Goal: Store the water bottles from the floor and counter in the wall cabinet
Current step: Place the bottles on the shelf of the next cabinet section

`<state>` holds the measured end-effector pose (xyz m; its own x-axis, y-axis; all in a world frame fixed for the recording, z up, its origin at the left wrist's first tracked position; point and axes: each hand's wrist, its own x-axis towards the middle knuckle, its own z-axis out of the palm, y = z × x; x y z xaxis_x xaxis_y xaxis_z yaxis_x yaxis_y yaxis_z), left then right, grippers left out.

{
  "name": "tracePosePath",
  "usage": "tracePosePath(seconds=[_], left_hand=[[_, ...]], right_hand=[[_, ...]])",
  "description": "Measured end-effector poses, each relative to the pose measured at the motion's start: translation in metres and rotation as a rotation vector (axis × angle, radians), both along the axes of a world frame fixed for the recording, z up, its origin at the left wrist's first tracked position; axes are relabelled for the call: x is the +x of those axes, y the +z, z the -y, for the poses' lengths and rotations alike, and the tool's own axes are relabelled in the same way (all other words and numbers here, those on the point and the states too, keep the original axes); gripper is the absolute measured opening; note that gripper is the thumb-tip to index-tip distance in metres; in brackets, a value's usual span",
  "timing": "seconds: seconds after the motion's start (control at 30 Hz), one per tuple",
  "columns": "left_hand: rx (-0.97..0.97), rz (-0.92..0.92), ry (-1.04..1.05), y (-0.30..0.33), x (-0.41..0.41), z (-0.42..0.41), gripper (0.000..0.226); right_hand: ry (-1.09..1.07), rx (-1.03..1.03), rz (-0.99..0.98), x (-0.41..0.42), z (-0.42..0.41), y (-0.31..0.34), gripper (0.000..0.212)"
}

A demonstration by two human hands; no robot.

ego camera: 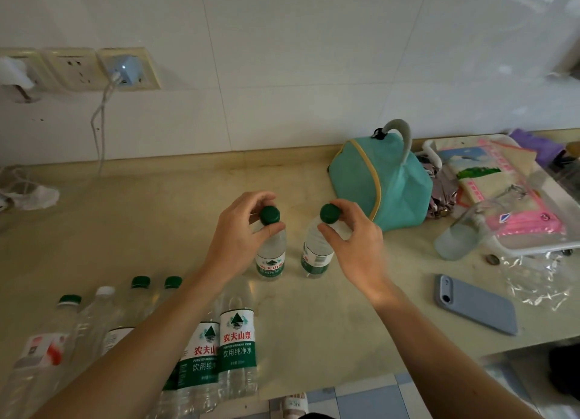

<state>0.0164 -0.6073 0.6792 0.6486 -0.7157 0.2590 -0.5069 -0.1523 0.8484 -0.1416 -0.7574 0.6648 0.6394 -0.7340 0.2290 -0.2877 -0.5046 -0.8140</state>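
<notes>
Two clear water bottles with green caps stand side by side on the beige counter [157,236]. My left hand [238,233] grips the neck of the left bottle [270,255] just under its cap. My right hand [354,240] pinches the neck of the right bottle [315,255], which tilts slightly. Several more bottles [237,349] stand in a row at the counter's front left edge, partly hidden behind my left forearm. The wall cabinet is out of view.
A teal bag [386,180] sits right of the held bottles. Beyond it, a white tray [539,246] holds packets and a clear cup [458,236]. A grey phone [475,304] lies front right. Sockets and a charger cable [100,130] hang at the left wall.
</notes>
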Motion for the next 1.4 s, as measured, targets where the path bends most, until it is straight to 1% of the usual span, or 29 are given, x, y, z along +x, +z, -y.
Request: tracePosePath(seconds=[0.1, 0.17, 0.27, 0.33, 0.4, 0.53, 0.6, 0.73, 0.83, 0.97, 1.07, 1.13, 1.27, 1.4], left_hand=[[0.034, -0.047, -0.009, -0.006, 0.002, -0.002, 0.058], [0.074, -0.086, -0.013, -0.016, 0.002, -0.006, 0.071], [0.122, -0.203, -0.004, -0.041, -0.001, -0.011, 0.093], [0.150, -0.263, 0.016, -0.060, -0.008, -0.012, 0.092], [0.193, -0.273, 0.065, -0.077, -0.016, -0.011, 0.088], [0.191, -0.262, 0.207, -0.095, -0.023, -0.004, 0.076], [0.182, -0.238, 0.247, -0.099, -0.024, -0.001, 0.071], [0.156, -0.208, 0.261, -0.098, -0.021, -0.003, 0.068], [0.103, -0.227, 0.253, -0.088, -0.017, -0.008, 0.066], [-0.043, -0.232, 0.218, -0.046, -0.004, -0.014, 0.063], [-0.184, -0.210, 0.161, 0.011, 0.008, -0.019, 0.058], [-0.280, -0.179, 0.118, 0.058, 0.016, -0.024, 0.060], [-0.430, -0.035, 0.069, 0.158, 0.026, -0.033, 0.066], [-0.554, 0.104, 0.050, 0.256, 0.024, -0.043, 0.061]], right_hand=[[-0.011, -0.011, -0.003, 0.001, -0.001, -0.001, 0.036], [-0.008, 0.008, -0.025, -0.001, 0.000, -0.005, 0.043], [0.001, 0.137, -0.080, -0.008, 0.000, -0.021, 0.074], [-0.002, 0.256, -0.101, -0.012, -0.002, -0.038, 0.091], [-0.005, 0.332, -0.120, -0.012, -0.006, -0.058, 0.098], [-0.019, 0.431, -0.074, -0.004, -0.010, -0.087, 0.088], [-0.034, 0.447, -0.047, 0.001, -0.010, -0.093, 0.081], [-0.069, 0.441, -0.034, 0.006, -0.013, -0.092, 0.072], [-0.094, 0.432, 0.004, 0.005, -0.021, -0.082, 0.064], [-0.087, 0.337, 0.137, 0.011, -0.034, -0.037, 0.056], [-0.080, 0.252, 0.276, 0.022, -0.040, 0.016, 0.062], [-0.065, 0.184, 0.361, 0.028, -0.045, 0.061, 0.061], [-0.028, 0.051, 0.510, 0.032, -0.061, 0.158, 0.055], [0.015, -0.052, 0.658, 0.033, -0.073, 0.257, 0.046]])
